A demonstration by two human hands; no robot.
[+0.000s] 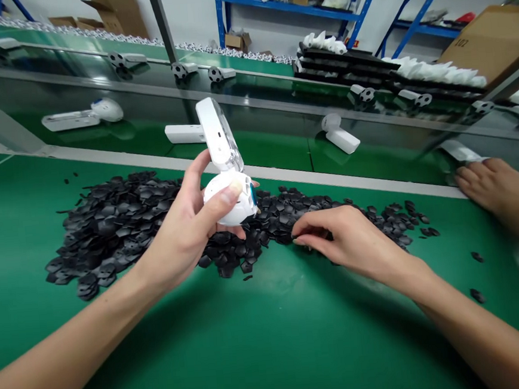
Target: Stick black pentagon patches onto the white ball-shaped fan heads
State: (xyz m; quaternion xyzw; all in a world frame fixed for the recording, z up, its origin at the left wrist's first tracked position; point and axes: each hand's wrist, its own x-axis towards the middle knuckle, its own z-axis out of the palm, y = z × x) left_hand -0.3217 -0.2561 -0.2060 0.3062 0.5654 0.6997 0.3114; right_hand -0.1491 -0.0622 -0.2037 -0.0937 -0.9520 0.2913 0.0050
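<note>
My left hand (189, 218) grips a white ball-headed device (230, 200) by its round end, thumb across the front. Its flat rectangular arm points upward, and a blue patch shows on the ball's right side. Below and behind that hand spreads a pile of small black pentagonal plastic pieces (109, 224). My right hand (338, 230) is at the pile's near edge, thumb and forefinger pinched together on a black plastic piece (294, 238), which is mostly hidden by the fingertips.
Beyond a pale rail (285, 174), a dark green belt carries more white devices (341, 134); several farther ones have football-patterned balls (180, 70). Another person's hand (487, 179) touches a device at the right. Stacked black trays (343, 68) hold white parts behind. Loose black pieces (478, 295) lie right.
</note>
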